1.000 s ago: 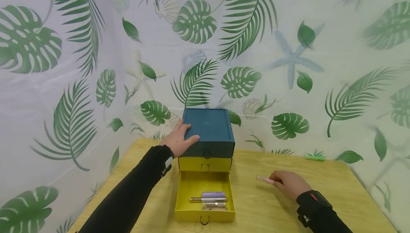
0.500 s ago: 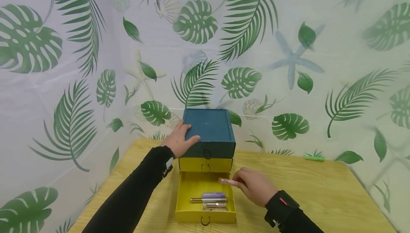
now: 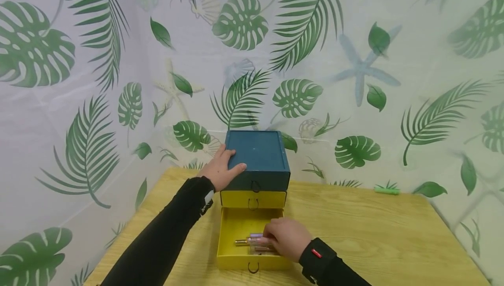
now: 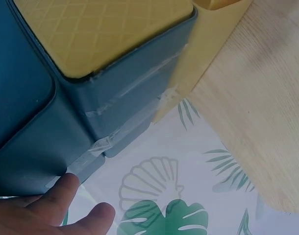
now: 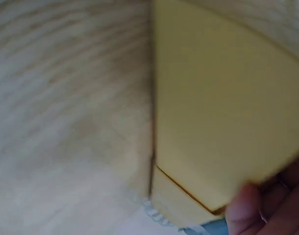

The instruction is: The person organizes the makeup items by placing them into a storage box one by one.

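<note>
My left hand (image 3: 218, 169) rests on the left side and top of a blue drawer box (image 3: 257, 150), thumb and fingers spread. In the left wrist view, the fingers (image 4: 63, 198) touch the box's blue side. Below, a yellow drawer (image 3: 236, 263) is pulled out. Inside its front half lie several slim cosmetic-like tubes, including a purple one (image 3: 256, 235) and one with a gold end (image 3: 239, 242). My right hand (image 3: 290, 238) is in over the drawer's right wall, pinching a slim pink tube (image 3: 257, 241) just above the others. Its fingers partly hide the tubes.
A closed yellow drawer (image 3: 236, 199) sits between the blue box and the pulled-out one. A small green stick (image 3: 387, 190) lies at the back right of the wooden table (image 3: 354, 224). Leaf-patterned sheeting (image 3: 315, 36) hangs behind.
My right hand has moved left from over the table, across the drawer's right wall and down into the drawer with the pink tube. The left hand has stayed on the blue box.
</note>
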Available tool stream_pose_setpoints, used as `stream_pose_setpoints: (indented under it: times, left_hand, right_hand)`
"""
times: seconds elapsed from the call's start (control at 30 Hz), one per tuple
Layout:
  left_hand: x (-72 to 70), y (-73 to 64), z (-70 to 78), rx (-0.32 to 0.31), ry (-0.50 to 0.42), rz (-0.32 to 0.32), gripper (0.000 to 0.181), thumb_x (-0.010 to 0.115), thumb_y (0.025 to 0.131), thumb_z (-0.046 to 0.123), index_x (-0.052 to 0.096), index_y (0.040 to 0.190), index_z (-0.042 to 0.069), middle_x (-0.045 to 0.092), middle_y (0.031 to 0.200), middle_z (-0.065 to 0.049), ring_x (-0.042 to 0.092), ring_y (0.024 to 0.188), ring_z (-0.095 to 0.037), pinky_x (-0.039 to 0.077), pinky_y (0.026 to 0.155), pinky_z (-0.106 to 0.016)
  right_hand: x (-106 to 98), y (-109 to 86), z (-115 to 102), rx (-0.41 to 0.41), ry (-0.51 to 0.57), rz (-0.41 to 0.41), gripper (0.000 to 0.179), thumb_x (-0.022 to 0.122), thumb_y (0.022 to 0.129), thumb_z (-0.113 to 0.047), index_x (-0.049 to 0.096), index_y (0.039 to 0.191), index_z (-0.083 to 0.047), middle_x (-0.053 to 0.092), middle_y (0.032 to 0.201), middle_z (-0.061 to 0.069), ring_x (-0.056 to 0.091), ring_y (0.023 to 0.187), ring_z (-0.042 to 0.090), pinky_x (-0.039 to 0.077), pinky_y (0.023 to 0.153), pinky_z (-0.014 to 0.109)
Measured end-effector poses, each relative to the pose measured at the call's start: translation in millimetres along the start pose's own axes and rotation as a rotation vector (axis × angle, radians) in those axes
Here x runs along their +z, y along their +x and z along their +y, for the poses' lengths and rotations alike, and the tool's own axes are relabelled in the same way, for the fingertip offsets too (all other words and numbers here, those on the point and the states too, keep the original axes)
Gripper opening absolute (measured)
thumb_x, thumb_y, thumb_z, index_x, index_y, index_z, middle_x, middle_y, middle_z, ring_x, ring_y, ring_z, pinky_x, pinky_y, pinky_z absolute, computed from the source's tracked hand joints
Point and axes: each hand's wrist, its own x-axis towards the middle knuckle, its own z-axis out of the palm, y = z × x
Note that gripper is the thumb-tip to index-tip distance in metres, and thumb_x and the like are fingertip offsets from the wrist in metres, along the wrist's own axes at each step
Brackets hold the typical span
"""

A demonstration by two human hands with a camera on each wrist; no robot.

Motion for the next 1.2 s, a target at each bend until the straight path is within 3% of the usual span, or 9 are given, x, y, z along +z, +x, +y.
stream_pose_setpoints:
  times: [0.23, 0.4, 0.6, 0.73, 0.87, 0.97, 1.03, 1.2]
  left_hand:
    - [-0.1, 4.2, -0.3, -0.009, 0.004, -0.010, 0.076, 0.051, 0.101, 0.060, 0.034, 0.159, 0.014, 0.007, 0.170, -0.012, 0.028, 0.149, -0.037, 0.036, 0.118, -0.056]
    - [4.3, 6.9, -1.4, -0.006, 0.000, -0.007, 0.075, 0.052, 0.102, 0.058, 0.035, 0.159, 0.013, 0.008, 0.169, -0.012, 0.027, 0.150, -0.036, 0.036, 0.119, -0.055]
    - [11.5, 8.5, -2.5, -0.011, -0.003, -0.026, 0.075, 0.052, 0.101, 0.058, 0.035, 0.159, 0.013, 0.007, 0.170, -0.012, 0.027, 0.150, -0.036, 0.035, 0.119, -0.056]
    - [12.3, 8.6, -3.9, -0.016, -0.013, -0.010, 0.074, 0.053, 0.101, 0.058, 0.036, 0.158, 0.013, 0.008, 0.169, -0.013, 0.027, 0.149, -0.037, 0.035, 0.118, -0.056]
    - [12.7, 8.5, -5.7, -0.017, -0.009, -0.017, 0.075, 0.052, 0.102, 0.058, 0.035, 0.159, 0.013, 0.007, 0.169, -0.013, 0.025, 0.150, -0.036, 0.035, 0.119, -0.055]
    - [11.5, 7.8, -5.9, -0.012, -0.006, -0.025, 0.075, 0.051, 0.102, 0.058, 0.034, 0.159, 0.013, 0.006, 0.170, -0.013, 0.025, 0.150, -0.036, 0.036, 0.119, -0.055]
    - [9.5, 7.6, -5.6, -0.014, 0.001, -0.026, 0.075, 0.051, 0.102, 0.059, 0.034, 0.159, 0.013, 0.006, 0.170, -0.013, 0.025, 0.150, -0.036, 0.036, 0.119, -0.054]
    - [5.0, 8.4, -4.6, 0.000, 0.026, -0.015, 0.076, 0.051, 0.102, 0.058, 0.034, 0.159, 0.010, 0.006, 0.169, -0.015, 0.026, 0.150, -0.037, 0.036, 0.118, -0.054]
  right_hand:
    - [6, 7.9, 5, 0.005, -0.001, -0.063, 0.013, 0.077, 0.093, -0.029, 0.071, 0.081, -0.025, 0.054, 0.074, -0.016, 0.047, 0.062, 0.005, 0.048, 0.058, 0.023]
    - [16, 12.1, 14, 0.040, -0.026, -0.013, 0.016, 0.076, 0.092, -0.033, 0.070, 0.079, -0.025, 0.054, 0.073, -0.015, 0.047, 0.062, 0.005, 0.048, 0.057, 0.025]
    - [24, 9.3, 19, 0.047, -0.042, 0.022, 0.014, 0.078, 0.091, -0.023, 0.074, 0.078, -0.024, 0.056, 0.072, -0.014, 0.047, 0.062, 0.006, 0.046, 0.056, 0.024]
    - [27, 8.4, 26, 0.003, -0.010, 0.021, 0.011, 0.073, 0.094, -0.020, 0.079, 0.087, -0.025, 0.062, 0.080, -0.014, 0.055, 0.071, 0.007, 0.055, 0.065, 0.028]
    - [28, -2.7, 39, 0.003, 0.124, 0.063, 0.015, 0.065, 0.099, -0.016, 0.079, 0.100, -0.022, 0.066, 0.095, -0.013, 0.060, 0.088, 0.010, 0.058, 0.080, 0.034]
    - [23, -16.9, 56, 0.062, 0.208, 0.171, 0.015, 0.065, 0.098, -0.010, 0.077, 0.099, -0.019, 0.066, 0.101, -0.010, 0.061, 0.096, 0.015, 0.058, 0.085, 0.040]
    - [19, -26.9, 75, 0.143, 0.225, 0.254, 0.015, 0.066, 0.096, -0.007, 0.076, 0.098, -0.019, 0.066, 0.103, -0.008, 0.062, 0.099, 0.017, 0.059, 0.083, 0.041]
    - [-2, -57.4, 143, 0.393, 0.267, 0.327, 0.021, 0.062, 0.099, -0.009, 0.072, 0.118, -0.008, 0.063, 0.119, 0.011, 0.062, 0.110, 0.035, 0.059, 0.085, 0.049]
